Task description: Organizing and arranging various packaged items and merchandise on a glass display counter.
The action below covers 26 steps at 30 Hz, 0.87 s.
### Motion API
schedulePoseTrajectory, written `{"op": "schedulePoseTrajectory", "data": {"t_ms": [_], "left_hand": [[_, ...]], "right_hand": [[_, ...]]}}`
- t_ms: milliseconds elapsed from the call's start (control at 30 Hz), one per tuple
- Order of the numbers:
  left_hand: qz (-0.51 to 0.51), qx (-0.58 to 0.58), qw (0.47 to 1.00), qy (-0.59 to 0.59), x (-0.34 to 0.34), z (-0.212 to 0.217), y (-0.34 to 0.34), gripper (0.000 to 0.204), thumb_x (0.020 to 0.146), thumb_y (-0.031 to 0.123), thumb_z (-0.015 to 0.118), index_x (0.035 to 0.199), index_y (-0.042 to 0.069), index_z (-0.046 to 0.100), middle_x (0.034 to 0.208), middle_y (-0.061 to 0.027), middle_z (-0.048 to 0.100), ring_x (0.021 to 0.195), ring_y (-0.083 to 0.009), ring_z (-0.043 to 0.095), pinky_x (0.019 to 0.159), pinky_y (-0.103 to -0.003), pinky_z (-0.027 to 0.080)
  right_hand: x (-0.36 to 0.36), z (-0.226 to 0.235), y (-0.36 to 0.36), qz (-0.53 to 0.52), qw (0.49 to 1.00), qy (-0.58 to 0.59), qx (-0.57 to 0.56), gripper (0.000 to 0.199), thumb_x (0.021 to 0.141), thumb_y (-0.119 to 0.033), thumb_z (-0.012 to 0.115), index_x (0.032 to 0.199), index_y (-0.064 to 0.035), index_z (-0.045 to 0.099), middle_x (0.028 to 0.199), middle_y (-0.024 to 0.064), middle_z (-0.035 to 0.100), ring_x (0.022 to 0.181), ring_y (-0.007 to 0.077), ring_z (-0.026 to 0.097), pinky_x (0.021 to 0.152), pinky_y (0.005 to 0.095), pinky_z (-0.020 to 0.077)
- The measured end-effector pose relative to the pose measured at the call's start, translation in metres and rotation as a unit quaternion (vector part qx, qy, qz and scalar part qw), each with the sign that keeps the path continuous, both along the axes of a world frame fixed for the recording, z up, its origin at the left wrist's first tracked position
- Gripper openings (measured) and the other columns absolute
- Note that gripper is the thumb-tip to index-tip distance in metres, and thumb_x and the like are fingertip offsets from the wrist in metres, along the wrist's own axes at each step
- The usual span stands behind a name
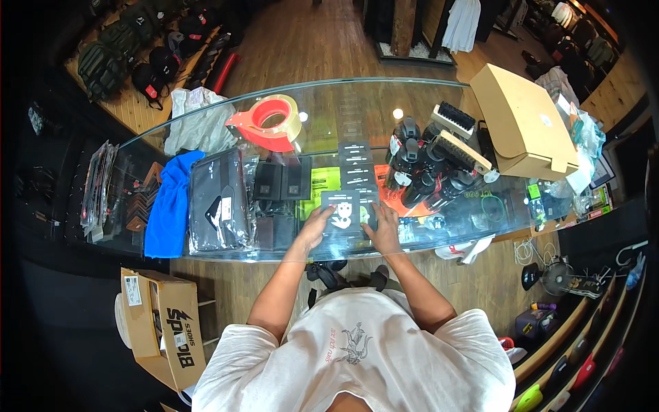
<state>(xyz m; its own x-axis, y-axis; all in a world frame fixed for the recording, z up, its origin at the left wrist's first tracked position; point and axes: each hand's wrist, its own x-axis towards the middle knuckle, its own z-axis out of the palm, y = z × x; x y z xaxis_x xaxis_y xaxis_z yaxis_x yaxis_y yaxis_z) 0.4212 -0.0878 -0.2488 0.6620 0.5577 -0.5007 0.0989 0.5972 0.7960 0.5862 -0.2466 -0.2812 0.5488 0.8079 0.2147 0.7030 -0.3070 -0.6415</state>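
Observation:
My left hand (315, 226) grips the lower left edge of a flat dark square packet (337, 204) with a white figure printed on it, thumb on top. A similar packet with a green and white print (366, 213) lies beside it, partly covered, and my right hand (384, 229) is closed at its right edge. Just beyond them, a column of overlapping dark packets (355, 165) runs away from me over the glass counter (322, 250). A yellow-green sheet (324, 182) shows left of the column and an orange one (392, 196) right of it.
Left stand a red tape dispenser (271, 122), black wallets (283, 180), a plastic-wrapped black item (221, 206) and a blue cloth (171, 206). Right are several dark bottles (420, 180), two brushes (461, 151) and a cardboard box (525, 130). Another carton (165, 329) sits below, left.

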Motion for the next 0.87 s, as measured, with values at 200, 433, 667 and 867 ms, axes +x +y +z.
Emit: {"op": "schedulePoseTrajectory", "data": {"t_ms": [200,433,667,867], "left_hand": [[0.014,-0.011,1.0,-0.023,0.002,-0.006,-0.001,0.041,0.101,0.028,0.064,0.132,0.002,0.06,0.124,-0.0098,0.067,0.112,-0.0187,0.064,0.098,-0.035,0.05],[0.023,0.0,1.0,-0.004,0.003,-0.018,0.002,0.042,0.1,0.03,0.065,0.132,0.002,0.061,0.125,-0.0088,0.067,0.114,-0.018,0.063,0.099,-0.035,0.048],[0.025,0.006,1.0,-0.01,0.007,-0.015,0.005,0.041,0.101,0.03,0.064,0.131,0.002,0.061,0.123,-0.0084,0.068,0.111,-0.0174,0.064,0.098,-0.034,0.049],[0.029,0.0,0.999,-0.021,0.009,-0.012,0.006,0.04,0.101,0.029,0.063,0.131,0.001,0.061,0.122,-0.0083,0.069,0.11,-0.0178,0.064,0.099,-0.034,0.049]], "right_hand": [[0.0,0.001,0.002,-0.005,1.0,0.008,-0.008,0.073,0.077,-0.02,0.085,0.142,-0.0048,0.056,0.148,0.0209,0.047,0.128,0.0387,0.045,0.11,0.0468,0.0391],[0.0,0.005,0.005,-0.003,1.0,0.016,-0.023,0.07,0.078,-0.019,0.085,0.142,-0.0073,0.056,0.149,0.0202,0.047,0.13,0.0393,0.045,0.11,0.0474,0.04],[0.001,0.007,0.007,0.0,0.999,0.038,-0.029,0.069,0.079,-0.018,0.084,0.141,-0.0069,0.056,0.15,0.0211,0.045,0.13,0.0411,0.045,0.111,0.0483,0.04],[0.003,0.005,0.01,-0.002,0.999,0.032,-0.023,0.07,0.079,-0.018,0.085,0.142,-0.0068,0.055,0.149,0.0206,0.045,0.131,0.0411,0.045,0.111,0.0479,0.0404]]}}
